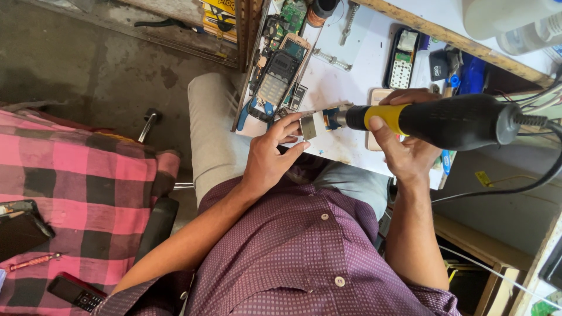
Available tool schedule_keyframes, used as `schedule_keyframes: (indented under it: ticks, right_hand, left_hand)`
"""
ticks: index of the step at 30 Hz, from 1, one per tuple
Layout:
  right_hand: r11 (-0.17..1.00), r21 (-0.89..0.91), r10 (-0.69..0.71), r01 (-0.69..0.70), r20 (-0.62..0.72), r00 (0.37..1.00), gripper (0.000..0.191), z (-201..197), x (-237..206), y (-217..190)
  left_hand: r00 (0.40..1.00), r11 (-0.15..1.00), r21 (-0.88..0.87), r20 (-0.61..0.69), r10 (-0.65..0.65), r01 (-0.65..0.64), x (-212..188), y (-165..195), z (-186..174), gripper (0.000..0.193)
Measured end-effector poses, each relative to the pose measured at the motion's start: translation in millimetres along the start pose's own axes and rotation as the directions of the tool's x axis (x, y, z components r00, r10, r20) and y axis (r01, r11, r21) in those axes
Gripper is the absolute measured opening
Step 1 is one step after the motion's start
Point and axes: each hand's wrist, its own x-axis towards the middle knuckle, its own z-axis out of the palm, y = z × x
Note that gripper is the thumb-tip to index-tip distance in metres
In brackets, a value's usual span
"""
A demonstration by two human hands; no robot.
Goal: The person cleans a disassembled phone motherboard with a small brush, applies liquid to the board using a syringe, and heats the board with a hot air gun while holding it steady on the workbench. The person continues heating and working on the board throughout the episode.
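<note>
My right hand (404, 137) grips a hot-air gun (451, 120) with a black handle and a yellow collar, its metal nozzle pointing left. My left hand (272, 155) pinches a small silver metal piece (308, 126) right at the nozzle tip, over the front edge of the white workbench (345, 88). A blue part shows between the nozzle and the metal piece. The gun's black cord runs off to the right.
Several opened phones and circuit boards (278, 70) lie at the bench's left side, and another opened phone (401, 58) further back. A chair with a pink checked cloth (76, 193) stands at left, with two phones and a screwdriver on it. Concrete floor lies behind it.
</note>
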Motion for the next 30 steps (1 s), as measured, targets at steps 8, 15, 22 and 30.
schedule_keyframes:
  ticks: [8,15,22,30]
  right_hand:
    - [1.0,0.015,-0.007,0.007,0.001,1.0,0.036,0.2,0.3,1.4]
    - [1.0,0.006,-0.006,0.006,-0.002,1.0,0.036,-0.6,0.6,2.1]
    - [1.0,-0.003,-0.001,0.001,-0.007,1.0,0.035,-0.5,0.5,0.6]
    - [1.0,0.003,-0.019,0.019,0.003,1.0,0.034,-0.2,3.2,0.2]
  left_hand:
    - [1.0,1.0,-0.006,0.0,0.006,-0.006,-0.2,-0.9,0.1,0.058]
    - [1.0,1.0,-0.011,0.003,0.013,-0.013,-0.3,-0.1,0.3,0.058]
    - [1.0,1.0,-0.004,-0.003,0.015,-0.015,-0.2,0.1,0.7,0.058]
    - [1.0,1.0,-0.008,-0.002,0.03,-0.03,0.0,-0.1,0.4,0.059]
